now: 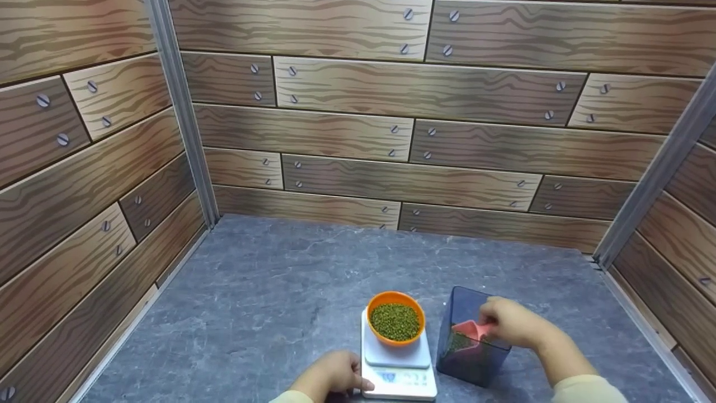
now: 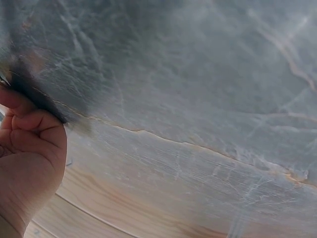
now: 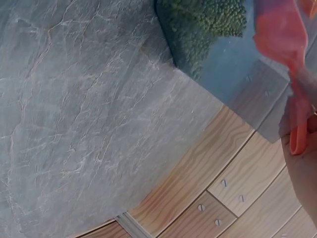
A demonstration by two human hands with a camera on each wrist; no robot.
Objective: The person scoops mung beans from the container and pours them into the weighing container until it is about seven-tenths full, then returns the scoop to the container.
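A white kitchen scale (image 1: 398,359) stands on the table, bearing an orange bowl (image 1: 420,330) filled with small green beans (image 1: 395,322). My left hand (image 1: 337,371) grips the scale's front left edge, its thumb tip over the top near the display. To the right of the scale is a dark translucent square container (image 1: 467,368) with more green beans (image 3: 210,17) in it. With my right hand (image 1: 513,322) I hold a pink scoop (image 1: 471,330) by its handle, its head down inside the container. The container wall partly veils the scoop in the right wrist view.
A grey marbled tabletop (image 1: 268,291) lies under everything. Walls of wood-pattern panels (image 1: 335,129) enclose it at the back and both sides, with grey metal posts (image 1: 187,106) at the corners.
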